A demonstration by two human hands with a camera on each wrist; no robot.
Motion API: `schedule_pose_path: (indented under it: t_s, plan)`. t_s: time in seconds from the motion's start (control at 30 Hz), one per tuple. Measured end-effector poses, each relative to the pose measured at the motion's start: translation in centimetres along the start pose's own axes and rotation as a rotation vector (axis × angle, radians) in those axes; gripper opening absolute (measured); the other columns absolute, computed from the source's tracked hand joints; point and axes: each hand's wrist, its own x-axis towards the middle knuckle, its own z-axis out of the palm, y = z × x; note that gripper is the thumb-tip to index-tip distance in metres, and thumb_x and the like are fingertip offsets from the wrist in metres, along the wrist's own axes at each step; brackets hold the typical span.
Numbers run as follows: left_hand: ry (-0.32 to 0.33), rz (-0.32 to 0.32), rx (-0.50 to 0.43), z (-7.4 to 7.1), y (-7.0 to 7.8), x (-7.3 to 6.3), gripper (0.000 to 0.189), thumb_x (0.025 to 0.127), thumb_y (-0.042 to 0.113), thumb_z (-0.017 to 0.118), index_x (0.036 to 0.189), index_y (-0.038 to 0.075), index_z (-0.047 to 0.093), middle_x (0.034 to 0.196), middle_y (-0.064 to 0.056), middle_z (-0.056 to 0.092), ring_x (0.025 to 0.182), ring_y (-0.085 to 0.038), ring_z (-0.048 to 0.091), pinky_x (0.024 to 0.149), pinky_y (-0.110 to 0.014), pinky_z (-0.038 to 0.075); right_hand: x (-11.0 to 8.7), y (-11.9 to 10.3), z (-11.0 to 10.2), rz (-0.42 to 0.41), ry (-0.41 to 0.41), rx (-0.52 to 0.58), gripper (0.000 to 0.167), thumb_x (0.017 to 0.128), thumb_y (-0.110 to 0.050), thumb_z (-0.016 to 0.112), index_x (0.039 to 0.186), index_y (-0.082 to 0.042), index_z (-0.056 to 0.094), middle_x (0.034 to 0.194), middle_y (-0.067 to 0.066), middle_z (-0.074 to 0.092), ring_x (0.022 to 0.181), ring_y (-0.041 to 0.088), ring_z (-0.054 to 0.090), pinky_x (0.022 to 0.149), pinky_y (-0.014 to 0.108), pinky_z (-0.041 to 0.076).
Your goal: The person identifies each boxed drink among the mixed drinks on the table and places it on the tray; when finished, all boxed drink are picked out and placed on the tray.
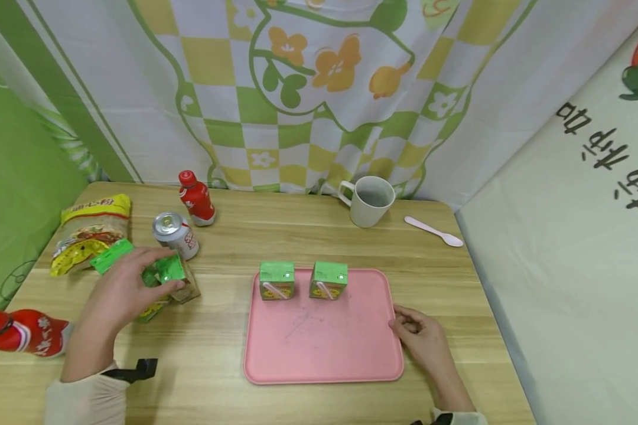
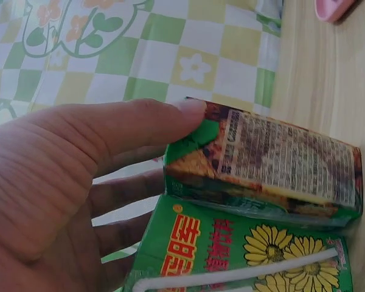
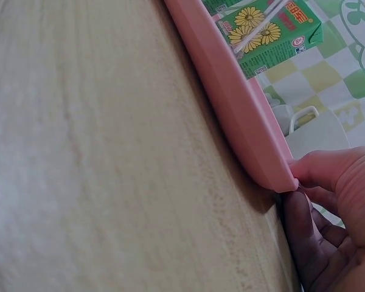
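My L hand point(image 1: 119, 289) has the held box point(image 2: 280, 164) pinched near its top, thumb on one face, fingers round the far side; can't tell if it's off the table point(image 1: 218, 366) or not. It's at the L end, just in front of the silver can point(image 1: 176, 233), w/ a second box point(image 2: 243, 255) right alongside. My R hand point(image 1: 425, 342) grips the R rim of the pink tray point(image 1: 324, 348), where a left-hand box point(image 1: 276, 280) and a right-hand box point(image 1: 328, 280) stand apart along the far edge. To do this well: firm but light pinch b/c a thin carton prob. dents; go straight up so it doesn't drag its neighbor or knock the can; R hand just steadies the tray, no tipping. View-wise, L wrist cam gives the small-print panel on the held box plus the white straw point(image 2: 243, 271) on the one beside it, mostly hidden by my hand from the head cam. R wrist cam shows thumb over the rim & a finger below, which the head cam can't make clear. Only head cam gets the full layout, incl. spoon point(image 1: 435, 231) & yellow bag point(image 1: 93, 230).
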Motion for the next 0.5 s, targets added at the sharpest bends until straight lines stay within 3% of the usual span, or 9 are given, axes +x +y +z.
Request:
schedule_pose_path:
  t_s: [0.13,0.23,0.33,0.5]
  plan:
    - [-0.037,0.143,-0.032,0.4,0.1,0.5,0.055,0.084,0.012,0.083,0.135,0.007,0.062,0.141,-0.026,0.051,0.127,-0.051,0.045,0.093,-0.068,0.040,-0.1,0.0,-0.2,0.008,0.002,0.000,0.034,0.090,-0.012,0.079,0.123,-0.005,0.073,0.096,0.007,0.071,0.080,0.014,0.066,0.069,0.023,0.053]
    - [-0.052,0.218,-0.056,0.9,0.3,0.8,0.056,0.085,0.008,0.081,0.136,0.005,0.061,0.145,-0.025,0.048,0.130,-0.051,0.043,0.094,-0.066,0.041,-0.1,0.1,-0.2,0.010,0.001,0.027,0.034,0.090,-0.011,0.079,0.123,-0.004,0.073,0.096,0.009,0.071,0.079,0.014,0.066,0.066,0.023,0.054]
    - [-0.016,0.151,-0.059,1.2,0.8,1.1,0.057,0.089,0.022,0.081,0.138,0.005,0.059,0.145,-0.030,0.045,0.130,-0.054,0.041,0.097,-0.069,0.037,-0.1,0.2,-0.2,0.003,0.001,0.054,0.034,0.090,-0.010,0.079,0.122,-0.002,0.073,0.096,0.010,0.071,0.078,0.014,0.065,0.065,0.023,0.054]
    - [0.103,-0.044,0.019,1.4,1.4,1.2,0.066,0.090,0.049,0.076,0.135,0.003,0.060,0.136,-0.031,0.053,0.123,-0.051,0.047,0.109,-0.070,0.011,-0.1,0.2,-0.1,-0.007,0.001,0.064,0.034,0.090,-0.011,0.079,0.122,-0.002,0.073,0.096,0.010,0.071,0.077,0.013,0.065,0.065,0.023,0.054]
